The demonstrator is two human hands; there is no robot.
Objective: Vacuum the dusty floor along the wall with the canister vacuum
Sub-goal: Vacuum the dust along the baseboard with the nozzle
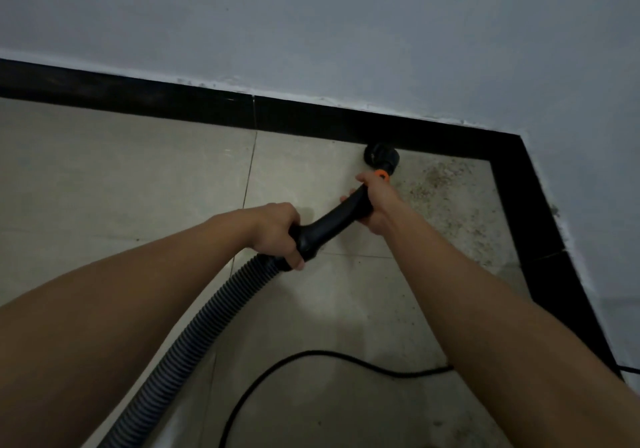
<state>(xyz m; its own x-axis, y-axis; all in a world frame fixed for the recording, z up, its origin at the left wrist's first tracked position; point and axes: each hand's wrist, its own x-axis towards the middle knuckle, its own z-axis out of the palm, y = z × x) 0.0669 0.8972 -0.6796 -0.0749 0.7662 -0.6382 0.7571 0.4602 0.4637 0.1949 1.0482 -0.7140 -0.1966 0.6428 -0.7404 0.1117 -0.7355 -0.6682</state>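
A person works a vacuum along the foot of a wall, both hands on the black handle. The round nozzle sits on the tiled floor, its far edge touching the black baseboard.

The right hand is just behind the nozzle, fingers curled tight round the front of the handle, next to an orange collar. The left hand is farther back from the nozzle, fingers wrapped round the handle's rear end, where the ribbed grey hose joins and trails toward the camera. A black power cord loops across the tiles well behind the nozzle. The canister itself is out of view.

The job looks partly done. The tiles left of the nozzle appear free of grit along the baseboard. Right of the nozzle, a speckled patch of dust covers the tiles into the corner, and scattered grit runs on down the side stretch of baseboard toward the camera. That corner patch and the side run look like the work left.
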